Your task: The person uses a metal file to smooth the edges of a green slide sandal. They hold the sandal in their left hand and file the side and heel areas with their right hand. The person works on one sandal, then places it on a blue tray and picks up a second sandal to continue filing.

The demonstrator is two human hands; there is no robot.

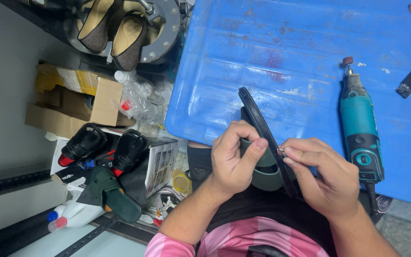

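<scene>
While my left hand (233,159) grips the dark green rubber sandal (262,143), the right hand (322,173) pinches a tiny metal pin (280,150) that could easily slip and prick my thumb.

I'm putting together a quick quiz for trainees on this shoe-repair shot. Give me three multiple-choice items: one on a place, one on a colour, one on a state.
1. Where does the rotary tool lie?
A. on the blue tray, beside the right hand
B. in the cardboard box
C. on the floor by the white bottle

2. What colour is the sandal held in the hands?
A. red
B. dark green with a black sole
C. white

3. How is that sandal held?
A. flat on the tray, untouched
B. hanging from a hook
C. on edge, gripped by both hands

Answers:
1 A: the teal tool rests on the blue tray, just beyond the right hand.
2 B: the sandal shows green straps and a black sole edge.
3 C: the left hand clasps the strap while the right hand pinches at the sole edge.
</scene>
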